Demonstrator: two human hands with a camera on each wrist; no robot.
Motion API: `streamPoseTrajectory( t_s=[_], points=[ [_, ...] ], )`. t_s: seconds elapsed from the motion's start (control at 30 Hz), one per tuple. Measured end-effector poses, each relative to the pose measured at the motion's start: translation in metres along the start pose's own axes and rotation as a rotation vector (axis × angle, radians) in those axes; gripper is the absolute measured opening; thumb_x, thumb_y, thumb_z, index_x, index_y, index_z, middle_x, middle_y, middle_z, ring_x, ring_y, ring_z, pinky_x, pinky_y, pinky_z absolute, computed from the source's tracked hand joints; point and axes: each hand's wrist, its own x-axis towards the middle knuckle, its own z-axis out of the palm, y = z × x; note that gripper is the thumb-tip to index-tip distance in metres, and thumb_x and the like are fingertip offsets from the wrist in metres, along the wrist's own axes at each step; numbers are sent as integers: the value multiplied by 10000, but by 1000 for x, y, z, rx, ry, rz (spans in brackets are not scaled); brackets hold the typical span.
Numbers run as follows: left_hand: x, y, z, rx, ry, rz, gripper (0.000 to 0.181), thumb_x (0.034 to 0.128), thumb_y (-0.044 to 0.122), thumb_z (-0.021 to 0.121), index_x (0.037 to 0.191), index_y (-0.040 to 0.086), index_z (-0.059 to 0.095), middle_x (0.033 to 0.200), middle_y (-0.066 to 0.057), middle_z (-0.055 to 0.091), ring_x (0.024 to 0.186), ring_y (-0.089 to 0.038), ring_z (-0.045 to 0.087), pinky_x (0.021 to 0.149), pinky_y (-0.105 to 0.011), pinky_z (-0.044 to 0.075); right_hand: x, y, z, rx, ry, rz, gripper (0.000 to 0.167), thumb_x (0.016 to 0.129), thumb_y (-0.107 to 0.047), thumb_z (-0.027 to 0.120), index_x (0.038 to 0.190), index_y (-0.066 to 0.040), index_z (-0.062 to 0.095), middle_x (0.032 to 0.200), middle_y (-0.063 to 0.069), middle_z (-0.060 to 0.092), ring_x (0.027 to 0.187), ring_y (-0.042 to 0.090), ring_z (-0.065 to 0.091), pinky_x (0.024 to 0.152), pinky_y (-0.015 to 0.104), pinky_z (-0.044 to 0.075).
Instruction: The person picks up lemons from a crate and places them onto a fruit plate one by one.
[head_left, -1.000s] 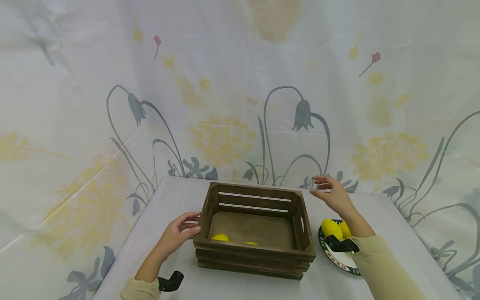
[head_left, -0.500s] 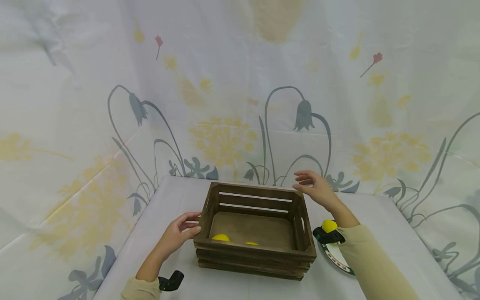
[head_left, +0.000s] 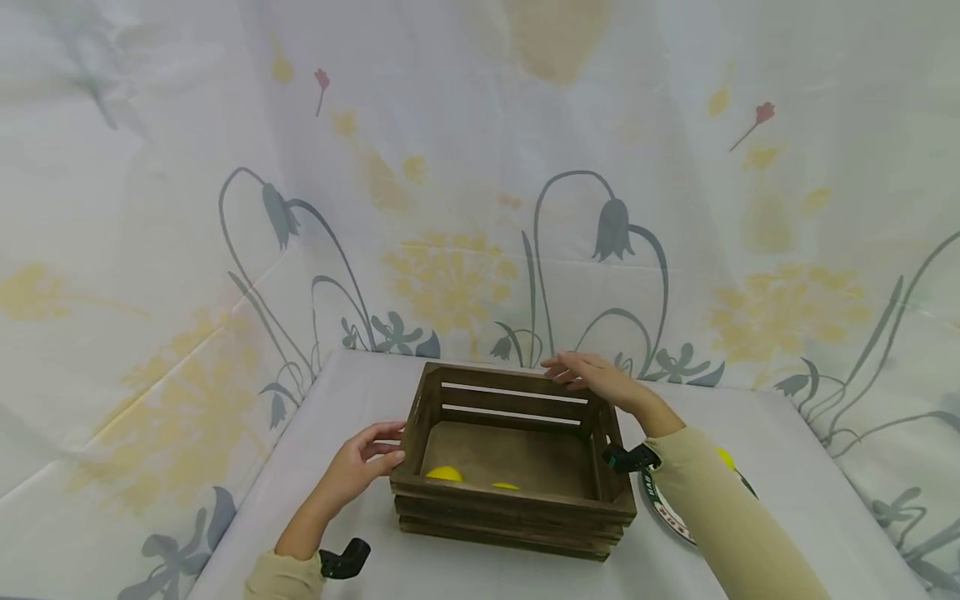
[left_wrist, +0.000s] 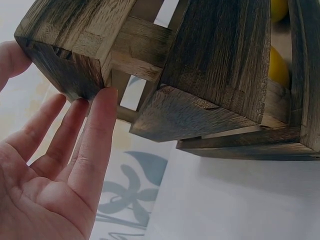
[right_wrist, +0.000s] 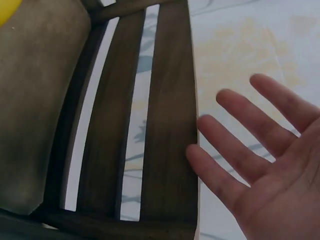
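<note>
A brown wooden slatted crate [head_left: 510,518] stands in the middle of the table. Inside, near its front wall, show the tops of two yellow, lemon-like fruits [head_left: 445,472]. My left hand [head_left: 358,467] touches the crate's left end. In the left wrist view, straight fingertips [left_wrist: 102,102] meet the end of a slat, and the thumb is at another edge. My right hand [head_left: 596,379] hovers by the crate's back rim, holding nothing. Its fingers look straight and spread in the right wrist view, with fingertips [right_wrist: 194,155] at or very near the top slat [right_wrist: 170,125].
Right of the crate stands a plate [head_left: 660,510] with a patterned rim, mostly hidden by the right sleeve [head_left: 720,500]. A bit of yellow fruit [head_left: 725,457] shows behind the sleeve. White table [head_left: 367,392] meets flower-printed cloth [head_left: 450,167] at the back and sides.
My right hand has moved left, from beyond the crate's right back corner to its back rim. The sleeve now covers more of the plate. The left hand and crate stay put.
</note>
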Motion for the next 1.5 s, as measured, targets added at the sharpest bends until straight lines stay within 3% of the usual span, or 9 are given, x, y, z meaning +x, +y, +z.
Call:
streamPoseTrajectory(
  t_s=[0.27, 0.53, 0.7, 0.97, 1.13, 1.33, 1.5],
  points=[
    [1, -4, -1, -13, -19, 6, 465, 887, 151, 638, 1300, 1, 485, 1207, -211, 523, 1054, -319, 543, 757, -288, 512, 19, -2, 10, 125, -249, 59, 731, 1004, -472, 79, 1344, 76, 424, 1321, 272, 458, 1210, 410, 435, 997, 512, 327],
    [0, -5, -2, -2, -17, -7, 465, 889, 168, 636, 1303, 17, 486, 1221, -213, 513, 1079, -356, 525, 752, -273, 509, 34, 5, 30, 108, -359, 123, 423, 996, -338, 407, 1258, -38, 551, 1253, 123, 557, 1176, 343, 492, 925, 481, 419],
    [-1, -5, -3, -1, -16, -13, 471, 887, 170, 639, 1305, 17, 485, 1225, -211, 511, 1084, -358, 521, 755, -274, 506, 40, 3, 44, 113, -424, 159, 405, 1001, -341, 389, 1199, -47, 587, 1254, 137, 545, 1149, 287, 518, 920, 488, 420],
    [0, -5, -4, -8, -22, -3, 481, 881, 172, 647, 1305, 15, 485, 1226, -206, 511, 1073, -338, 527, 759, -283, 507, 51, -3, 64, 189, -612, 194, 405, 994, -290, 410, 1179, 55, 514, 1230, 213, 521, 1160, 439, 462, 929, 549, 386],
    [0, -3, -3, -16, -28, 2, 480, 880, 145, 647, 1306, -1, 481, 1229, -200, 511, 1070, -311, 536, 763, -295, 511, 53, -3, 76, 182, -713, 247, 368, 976, -269, 447, 1147, 49, 519, 1239, 254, 502, 1153, 430, 468, 926, 560, 384],
    [-1, 0, -3, -4, -28, 4, 475, 887, 149, 639, 1308, -2, 478, 1237, -206, 504, 1088, -338, 525, 771, -291, 505, 55, -1, 86, 160, -822, 292, 231, 953, -199, 489, 1091, -24, 552, 1140, 162, 565, 1107, 386, 489, 909, 509, 412],
    [-1, -2, -3, -12, -34, 4, 478, 888, 155, 637, 1311, 2, 476, 1239, -209, 501, 1091, -344, 524, 772, -292, 505, 55, 1, 92, 196, -922, 346, 211, 943, -148, 485, 1100, -22, 547, 1043, 82, 580, 982, 323, 567, 865, 475, 450]
  ],
)
